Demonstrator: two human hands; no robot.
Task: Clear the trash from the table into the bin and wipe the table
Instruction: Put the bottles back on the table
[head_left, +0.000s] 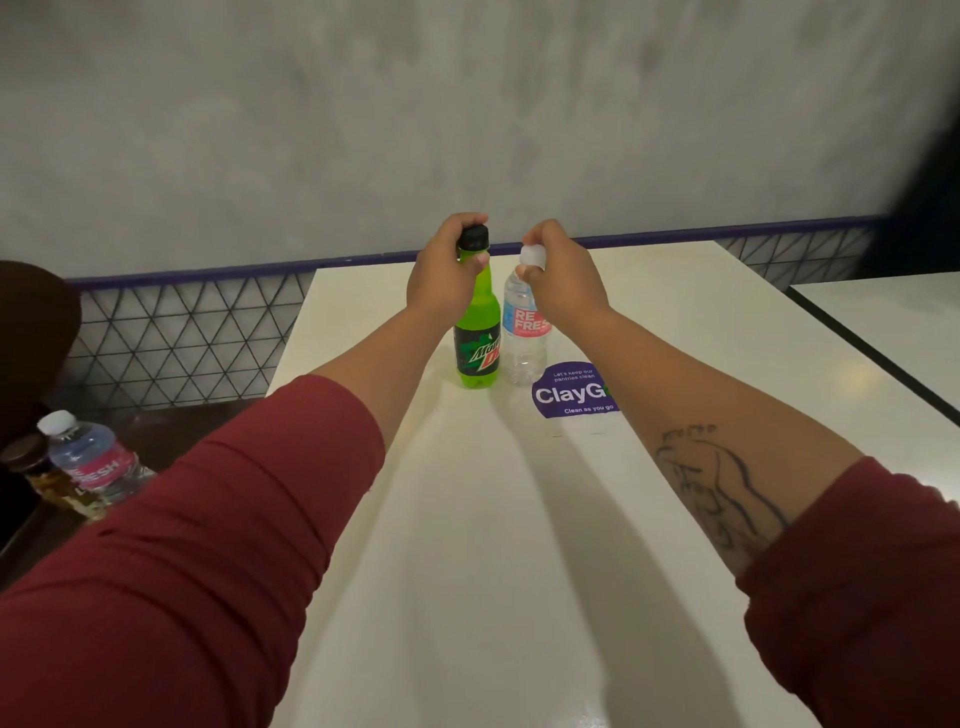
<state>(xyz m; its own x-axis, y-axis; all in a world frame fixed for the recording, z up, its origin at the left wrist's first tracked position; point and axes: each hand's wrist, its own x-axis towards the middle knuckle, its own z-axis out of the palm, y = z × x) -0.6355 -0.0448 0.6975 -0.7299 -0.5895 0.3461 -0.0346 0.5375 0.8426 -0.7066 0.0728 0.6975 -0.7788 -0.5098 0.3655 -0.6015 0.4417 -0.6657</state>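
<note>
two bottles stand upright, side by side, on the white table (493, 545), toward its far edge and about midway between the left and right edges. the green soda bottle (477, 340) is on the left and the clear water bottle (523, 343) sits just beside it on the right; whether they touch is hard to tell. the left hand (444, 280) wraps its curled fingers and thumb round the green bottle's neck and black cap (474, 238). the right hand (563, 283) closes its fingertips on the water bottle's white cap (533, 256), pinching it from above. both forearms reach out of pushed-up red sleeves (208, 545).

a round purple sticker (569, 394) lies flat on the tabletop just nearer than the water bottle, partly under the right forearm. beyond the tabletop's left edge, on a dark surface (156, 431), a second water bottle (91, 457) leans tilted against a brown-capped bottle (26, 457). a neighbouring table (893, 322) stands past the right edge.
</note>
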